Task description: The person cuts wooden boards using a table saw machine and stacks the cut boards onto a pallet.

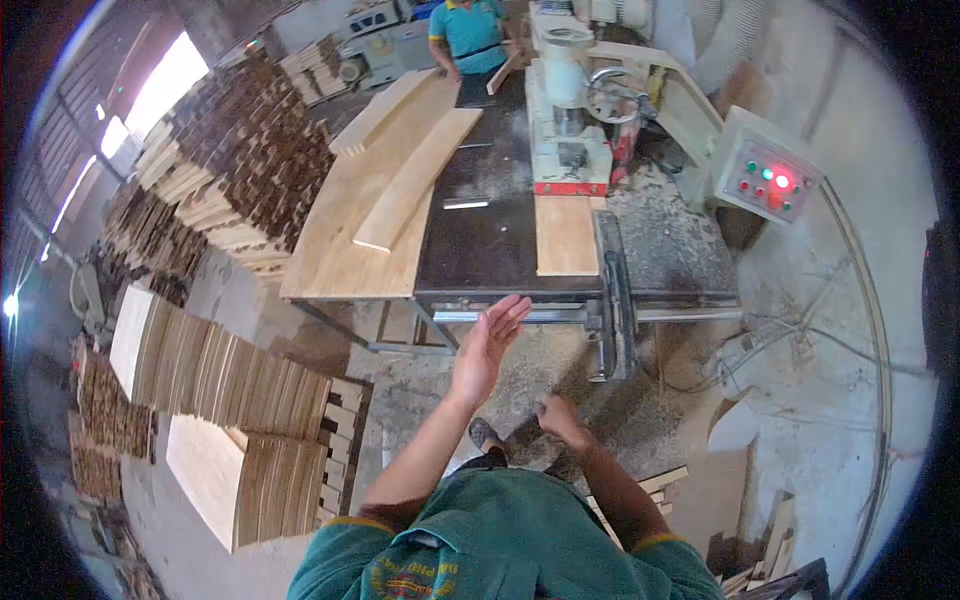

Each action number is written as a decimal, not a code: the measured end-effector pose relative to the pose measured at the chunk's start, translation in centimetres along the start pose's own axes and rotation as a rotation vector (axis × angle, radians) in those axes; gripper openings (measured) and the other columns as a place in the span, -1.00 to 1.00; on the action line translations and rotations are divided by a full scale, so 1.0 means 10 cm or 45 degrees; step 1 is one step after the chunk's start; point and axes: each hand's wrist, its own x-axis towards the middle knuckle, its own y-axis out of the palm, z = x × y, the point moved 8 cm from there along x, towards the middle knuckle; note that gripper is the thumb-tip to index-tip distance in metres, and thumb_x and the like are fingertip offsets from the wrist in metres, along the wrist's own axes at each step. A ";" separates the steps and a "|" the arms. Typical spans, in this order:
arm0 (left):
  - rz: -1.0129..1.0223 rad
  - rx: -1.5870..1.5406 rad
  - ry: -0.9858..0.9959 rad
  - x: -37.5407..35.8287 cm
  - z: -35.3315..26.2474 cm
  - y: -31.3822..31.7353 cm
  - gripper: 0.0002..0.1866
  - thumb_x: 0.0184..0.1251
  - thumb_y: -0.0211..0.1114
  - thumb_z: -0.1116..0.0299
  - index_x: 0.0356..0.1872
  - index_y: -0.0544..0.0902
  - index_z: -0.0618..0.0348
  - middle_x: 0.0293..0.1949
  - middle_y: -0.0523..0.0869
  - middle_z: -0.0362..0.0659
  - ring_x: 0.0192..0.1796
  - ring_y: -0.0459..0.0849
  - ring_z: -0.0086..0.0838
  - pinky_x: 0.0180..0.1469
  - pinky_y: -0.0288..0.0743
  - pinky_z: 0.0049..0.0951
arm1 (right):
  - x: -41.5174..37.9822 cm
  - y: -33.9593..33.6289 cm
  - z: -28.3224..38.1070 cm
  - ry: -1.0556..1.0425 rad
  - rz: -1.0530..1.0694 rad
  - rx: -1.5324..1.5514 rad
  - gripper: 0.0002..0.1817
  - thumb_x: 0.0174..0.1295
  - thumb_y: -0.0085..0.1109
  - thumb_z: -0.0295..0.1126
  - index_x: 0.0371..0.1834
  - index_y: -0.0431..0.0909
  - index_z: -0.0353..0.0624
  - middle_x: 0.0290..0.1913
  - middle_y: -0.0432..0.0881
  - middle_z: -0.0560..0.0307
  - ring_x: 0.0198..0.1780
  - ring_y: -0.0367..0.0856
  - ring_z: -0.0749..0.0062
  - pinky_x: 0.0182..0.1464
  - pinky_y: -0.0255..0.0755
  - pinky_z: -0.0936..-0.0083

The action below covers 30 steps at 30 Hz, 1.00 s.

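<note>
My left hand is raised just in front of the machine table's near edge, its fingers stretched out and nothing in it. Lower and to the right, my right hand hangs over the floor with its fingers curled; whether it holds anything is too small to tell. Beyond them a wooden board lies on the dark machine table, its far end under the machine. Neither hand touches this board. To the left, a long board rests at a slant on the wooden tabletop.
A co-worker stands at the table's far end near a small wood piece. Stacked boards stand at the lower left, with wood piles behind. A control box with lit buttons is at the right. Cables and offcuts lie on the floor.
</note>
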 end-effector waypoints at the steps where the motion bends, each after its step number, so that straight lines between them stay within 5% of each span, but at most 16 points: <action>1: -0.027 0.012 0.004 -0.06 0.01 -0.03 -0.28 0.59 -0.25 -0.16 0.47 0.22 0.27 0.43 0.36 0.04 0.49 0.26 -0.14 0.49 0.06 -0.09 | -0.07 0.44 -0.44 0.218 0.183 0.106 -0.54 0.28 0.06 -0.41 0.27 0.44 -0.26 0.20 0.54 -0.18 0.25 0.49 0.02 0.30 0.31 0.13; 3: 0.113 0.924 0.391 -0.33 -0.05 0.18 -0.37 0.60 -0.14 -0.02 0.45 0.26 0.27 0.45 0.32 0.06 0.51 0.23 -0.11 0.52 0.02 -0.10 | 0.03 0.65 -0.24 0.052 0.114 0.187 -0.56 0.30 0.08 -0.40 0.26 0.46 -0.25 0.18 0.56 -0.16 0.23 0.51 0.08 0.27 0.34 0.18; 5: 0.089 1.187 0.391 -0.58 0.28 0.20 -0.41 0.52 0.03 0.03 0.41 0.35 0.20 0.44 0.34 0.11 0.47 0.30 -0.04 0.48 0.12 -0.06 | 0.06 0.57 0.04 -0.090 0.047 0.280 -0.58 0.32 0.10 -0.39 0.24 0.48 -0.24 0.16 0.58 -0.14 0.22 0.53 0.14 0.24 0.38 0.22; 6: 0.244 1.421 0.382 -0.72 0.68 0.09 -0.42 0.50 0.06 0.09 0.42 0.34 0.19 0.44 0.32 0.12 0.47 0.28 -0.01 0.49 0.11 -0.08 | 0.13 0.30 0.51 -0.369 0.305 0.670 -0.48 0.34 0.11 -0.35 0.36 0.33 -0.21 0.27 0.50 -0.14 0.28 0.48 0.12 0.29 0.36 0.24; 8: 0.394 1.644 0.356 -0.97 1.28 -0.32 -0.43 0.48 0.08 0.16 0.43 0.33 0.19 0.45 0.31 0.14 0.47 0.26 0.02 0.50 0.11 -0.10 | 0.25 -0.17 1.01 -0.387 0.719 0.847 -0.45 0.41 0.09 -0.27 0.42 0.28 -0.21 0.35 0.46 -0.06 0.29 0.49 0.17 0.28 0.39 0.30; 9: 0.233 1.524 0.164 -1.03 1.47 -0.76 -0.42 0.46 0.09 0.12 0.41 0.34 0.19 0.41 0.36 0.17 0.43 0.32 0.06 0.46 0.17 -0.09 | 0.27 -0.29 0.99 -0.135 0.861 0.628 -0.52 0.46 0.05 -0.23 0.35 0.38 -0.23 0.34 0.49 0.01 0.22 0.54 0.24 0.21 0.45 0.34; 10: 0.074 1.395 -0.019 -1.09 1.70 -1.26 -0.40 0.44 0.10 0.08 0.39 0.36 0.20 0.36 0.41 0.20 0.38 0.38 0.11 0.43 0.24 -0.09 | 0.25 -0.67 1.14 -0.113 0.725 0.791 -0.47 0.48 0.01 -0.17 0.39 0.32 -0.25 0.36 0.46 0.02 0.24 0.54 0.25 0.22 0.44 0.33; 12: 0.243 1.834 -0.664 -1.38 2.54 -2.41 -0.40 0.41 0.12 0.00 0.33 0.41 0.19 0.19 0.56 0.24 0.22 0.54 0.15 0.29 0.41 -0.06 | 0.27 -1.25 1.18 -0.022 0.471 1.144 -0.40 0.49 -0.03 -0.07 0.43 0.26 -0.27 0.36 0.45 0.00 0.25 0.53 0.29 0.23 0.44 0.29; 14: -0.062 1.296 -0.671 -1.52 3.13 -3.56 -0.42 0.38 0.13 -0.08 0.19 0.51 0.19 -0.07 0.70 0.21 0.06 0.65 0.15 0.15 0.51 0.01 | 0.14 -1.34 0.58 0.134 0.159 1.336 -0.37 0.47 -0.01 -0.03 0.42 0.27 -0.27 0.30 0.50 -0.03 0.23 0.54 0.32 0.20 0.46 0.27; 16: -0.315 1.375 -0.703 -1.30 2.50 -4.12 -0.46 0.40 0.13 -0.11 0.07 0.52 0.19 -0.21 0.71 0.12 -0.08 0.67 0.05 0.02 0.55 -0.08 | -0.17 -1.08 -0.55 0.325 -0.042 0.967 -0.39 0.45 0.02 -0.02 0.37 0.32 -0.25 0.22 0.56 -0.01 0.15 0.60 0.30 0.12 0.50 0.26; 18: -0.608 1.141 -0.695 -0.98 2.01 -4.74 -0.48 0.41 0.13 -0.14 -0.04 0.54 0.19 -0.35 0.73 0.02 -0.21 0.70 -0.06 -0.12 0.59 -0.16 | -0.58 -0.83 -0.91 0.638 -0.034 0.616 -0.45 0.42 0.05 -0.06 0.33 0.36 -0.19 0.12 0.62 0.05 0.01 0.68 0.28 -0.03 0.54 0.28; 20: -0.911 0.262 -0.645 -0.72 2.04 -5.63 -0.41 0.36 0.17 -0.25 -0.07 0.52 0.17 -0.41 0.70 -0.09 -0.34 0.67 -0.34 -0.31 0.57 -0.35 | -0.99 -0.43 -1.10 1.008 -0.076 0.777 -0.52 0.40 0.09 -0.13 0.30 0.41 -0.11 0.04 0.67 0.06 -0.13 0.72 0.26 -0.20 0.57 0.33; 21: -1.044 0.149 -0.549 -0.53 1.76 -5.79 -0.39 0.33 0.20 -0.28 -0.09 0.51 0.15 -0.44 0.67 -0.13 -0.38 0.65 -0.43 -0.37 0.54 -0.42 | -1.19 -0.15 -1.28 1.174 -0.135 0.923 -0.54 0.39 0.11 -0.17 0.30 0.42 -0.06 0.02 0.68 0.04 -0.18 0.74 0.26 -0.28 0.57 0.36; 23: -1.212 -0.040 -0.409 -0.11 1.20 -6.00 -0.36 0.29 0.23 -0.30 -0.12 0.50 0.17 -0.45 0.65 -0.15 -0.46 0.61 -0.50 -0.46 0.50 -0.47 | -1.38 0.21 -1.02 1.122 -0.175 1.431 -0.55 0.38 0.14 -0.21 0.30 0.41 -0.05 0.01 0.69 0.01 -0.21 0.75 0.23 -0.34 0.57 0.42; 27: -1.096 -0.102 -0.437 0.42 1.26 -6.72 -0.34 0.27 0.28 -0.27 -0.19 0.48 0.26 -0.36 0.65 -0.09 -0.48 0.59 -0.49 -0.48 0.50 -0.43 | -1.02 0.63 -0.14 0.975 -0.139 1.148 -0.47 0.37 0.17 -0.15 0.35 0.37 -0.08 0.01 0.70 0.06 -0.14 0.75 0.26 -0.22 0.58 0.32; 30: -1.140 0.137 -0.465 0.48 0.99 -6.39 -0.34 0.29 0.31 -0.22 -0.12 0.55 0.35 -0.28 0.67 -0.05 -0.38 0.60 -0.48 -0.40 0.52 -0.41 | -0.69 0.82 0.33 1.019 0.053 0.863 -0.52 0.38 0.16 -0.19 0.29 0.43 -0.14 0.00 0.71 0.04 -0.11 0.73 0.34 -0.10 0.55 0.32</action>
